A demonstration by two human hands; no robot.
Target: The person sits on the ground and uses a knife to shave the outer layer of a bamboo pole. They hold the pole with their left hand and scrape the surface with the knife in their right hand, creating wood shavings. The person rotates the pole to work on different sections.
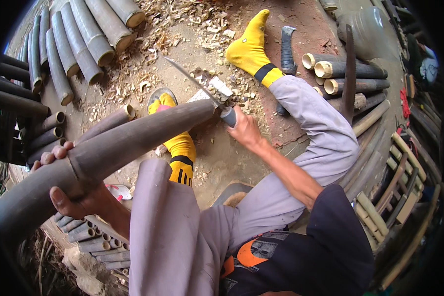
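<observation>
A thick, dark bamboo pole (133, 137) slants from the lower left up toward the middle, passing above my left thigh. My left hand (84, 201) is wrapped around its near part, fingers over the far side and thumb on the near side. In my right hand (246, 130), closed around a grey handle, is a knife (192, 81) with a long, narrow blade pointing up and left. The blade lies right by the pole's far end; whether it touches cannot be made out. My feet in yellow socks (251, 49) rest on the ground beyond.
Long bamboo poles (86, 42) lie at the upper left, with shavings (182, 22) scattered beside them. Shorter bamboo pieces (355, 86), an upright dark blade (350, 69) and a clear plastic container (367, 34) stand or lie right. A dark-wrapped tool (287, 56) is near my right foot.
</observation>
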